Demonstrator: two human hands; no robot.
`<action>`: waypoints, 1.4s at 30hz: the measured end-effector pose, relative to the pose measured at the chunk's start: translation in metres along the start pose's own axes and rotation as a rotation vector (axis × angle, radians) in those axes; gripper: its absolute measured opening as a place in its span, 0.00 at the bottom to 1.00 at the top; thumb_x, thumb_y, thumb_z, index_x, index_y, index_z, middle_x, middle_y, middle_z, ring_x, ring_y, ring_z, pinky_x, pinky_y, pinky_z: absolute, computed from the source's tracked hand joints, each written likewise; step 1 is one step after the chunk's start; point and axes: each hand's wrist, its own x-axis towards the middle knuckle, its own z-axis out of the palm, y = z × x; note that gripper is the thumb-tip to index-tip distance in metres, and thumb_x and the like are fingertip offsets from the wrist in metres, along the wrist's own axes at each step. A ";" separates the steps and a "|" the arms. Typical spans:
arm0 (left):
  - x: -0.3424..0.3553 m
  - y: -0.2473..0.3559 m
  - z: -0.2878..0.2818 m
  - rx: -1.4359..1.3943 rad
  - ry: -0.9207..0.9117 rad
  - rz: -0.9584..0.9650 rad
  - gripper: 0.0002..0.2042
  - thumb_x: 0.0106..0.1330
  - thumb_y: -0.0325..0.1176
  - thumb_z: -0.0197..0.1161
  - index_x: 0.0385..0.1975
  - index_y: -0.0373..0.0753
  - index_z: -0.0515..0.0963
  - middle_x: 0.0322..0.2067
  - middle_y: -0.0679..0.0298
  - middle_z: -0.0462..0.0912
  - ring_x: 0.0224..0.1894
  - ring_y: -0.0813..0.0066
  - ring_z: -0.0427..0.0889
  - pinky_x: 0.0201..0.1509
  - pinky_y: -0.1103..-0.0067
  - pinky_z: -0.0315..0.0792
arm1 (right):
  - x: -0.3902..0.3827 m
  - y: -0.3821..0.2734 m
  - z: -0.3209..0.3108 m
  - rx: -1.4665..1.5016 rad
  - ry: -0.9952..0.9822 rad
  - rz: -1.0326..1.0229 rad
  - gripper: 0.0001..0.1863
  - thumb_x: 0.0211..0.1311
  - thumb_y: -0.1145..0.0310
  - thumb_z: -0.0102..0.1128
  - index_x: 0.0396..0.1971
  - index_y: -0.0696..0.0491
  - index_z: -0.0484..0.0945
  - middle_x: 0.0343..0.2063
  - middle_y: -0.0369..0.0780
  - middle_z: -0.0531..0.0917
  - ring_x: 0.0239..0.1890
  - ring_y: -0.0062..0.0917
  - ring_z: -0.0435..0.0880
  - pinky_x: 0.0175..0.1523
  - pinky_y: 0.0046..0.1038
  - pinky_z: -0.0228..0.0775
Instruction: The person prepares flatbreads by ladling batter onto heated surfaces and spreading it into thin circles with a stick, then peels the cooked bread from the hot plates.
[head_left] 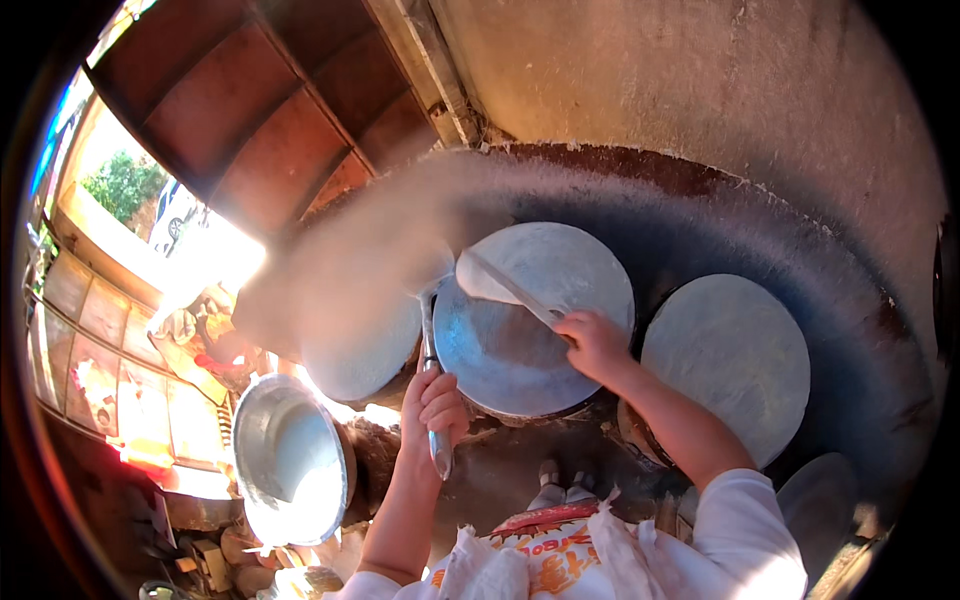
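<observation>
My left hand [437, 405] is closed around the handle of a metal ladle [429, 335], whose head sits at the left rim of the middle round griddle [515, 365]. My right hand [593, 345] grips a long flat spreader [512, 288]; its blade lies across the upper left of that griddle. Pale batter [545, 250] covers the griddle's far part in a layer, while the near part looks darker and bare. Steam veils much of the left griddle [362, 355]. To the right is another round griddle [725, 345] with a pale surface.
A large metal basin [243, 455] of whitish liquid stands at the lower left. Firewood pieces [212, 565] lie below it. The griddles are set in a dark curved stove top [700, 230] against a plastered wall [700, 80]. A round grey disc [820, 500] leans at lower right.
</observation>
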 end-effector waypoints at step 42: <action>-0.063 -0.020 -0.024 0.688 0.613 0.163 0.31 0.64 0.23 0.41 0.62 0.69 0.50 0.12 0.75 0.50 0.09 0.88 0.51 0.09 0.90 0.49 | -0.034 0.051 -0.078 0.340 -0.389 -0.003 0.18 0.34 0.81 0.56 0.32 0.55 0.79 0.33 0.42 0.79 0.38 0.36 0.77 0.44 0.31 0.69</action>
